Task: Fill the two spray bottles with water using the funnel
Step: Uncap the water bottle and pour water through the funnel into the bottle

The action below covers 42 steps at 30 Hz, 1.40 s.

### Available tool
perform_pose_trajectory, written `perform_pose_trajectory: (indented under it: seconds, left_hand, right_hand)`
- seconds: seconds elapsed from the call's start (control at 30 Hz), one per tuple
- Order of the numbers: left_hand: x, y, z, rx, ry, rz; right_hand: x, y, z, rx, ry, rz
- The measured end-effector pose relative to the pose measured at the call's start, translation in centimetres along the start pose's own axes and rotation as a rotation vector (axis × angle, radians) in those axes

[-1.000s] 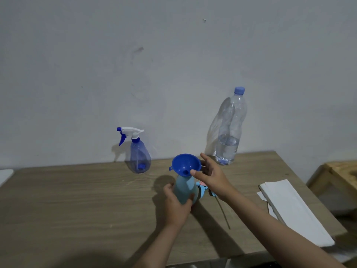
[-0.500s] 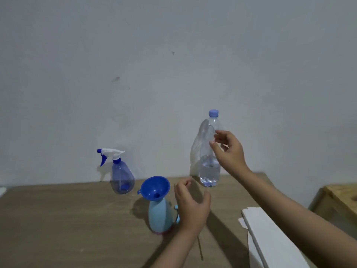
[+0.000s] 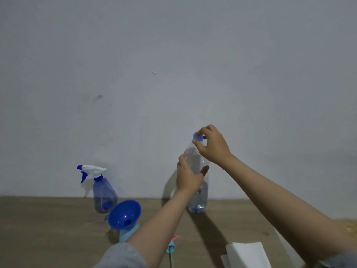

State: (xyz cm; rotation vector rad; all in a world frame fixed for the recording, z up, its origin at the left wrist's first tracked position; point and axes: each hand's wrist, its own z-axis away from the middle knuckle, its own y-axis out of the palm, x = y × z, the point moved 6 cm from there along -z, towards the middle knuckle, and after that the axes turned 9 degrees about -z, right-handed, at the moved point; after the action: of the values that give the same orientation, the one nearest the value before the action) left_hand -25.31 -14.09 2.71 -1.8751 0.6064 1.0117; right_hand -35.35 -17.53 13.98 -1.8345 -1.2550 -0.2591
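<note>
A clear water bottle (image 3: 199,198) stands upright on the wooden table (image 3: 48,229) by the wall, partly filled. My left hand (image 3: 188,176) wraps around its middle. My right hand (image 3: 212,145) pinches its blue cap (image 3: 197,136) at the top. A dark blue funnel (image 3: 124,213) sits in the neck of a light blue spray bottle (image 3: 126,234), whose body is mostly hidden behind my left forearm. The light blue sprayer head (image 3: 171,248) of that bottle lies on the table beside it. A second, translucent blue spray bottle (image 3: 104,194) with a white and blue trigger stands at the back left.
White folded paper (image 3: 247,255) lies at the table's front right. A plain grey wall rises directly behind the table. A lighter wooden surface (image 3: 347,225) shows at the far right edge.
My left hand left the light blue spray bottle and took hold of the water bottle's body. My right hand rose from beside the bottle to its cap. The view tilted upward.
</note>
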Motion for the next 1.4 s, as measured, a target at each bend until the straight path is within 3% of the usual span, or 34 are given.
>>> perform_pose_trajectory:
  seconds: [0.13, 0.47, 0.9, 1.27, 1.33, 1.4]
  left_hand:
    - [0.3, -0.4, 1.4, -0.076, 0.013, 0.013]
    - [-1.4, -5.5, 8.0, -0.088, 0.137, 0.074]
    - [0.0, -9.3, 13.4, -0.027, 0.135, -0.031]
    - [0.7, -9.1, 13.4, -0.014, 0.147, 0.01]
    - [0.8, -9.1, 13.4, -0.012, 0.147, 0.007]
    - [0.8, -9.1, 13.4, -0.007, 0.153, 0.001]
  right_hand:
    - [0.7, -1.0, 0.6, -0.019, -0.016, -0.013]
    - [5.2, -4.4, 5.2, -0.064, -0.035, -0.176]
    - [8.2, -3.0, 8.6, 0.147, -0.048, -0.253]
    - [6.9, -2.8, 6.9, 0.543, -0.018, -0.515]
    - [7.3, -2.7, 6.8, 0.567, -0.008, -0.475]
    - [7.8, -2.8, 6.8, 0.552, -0.013, -0.285]
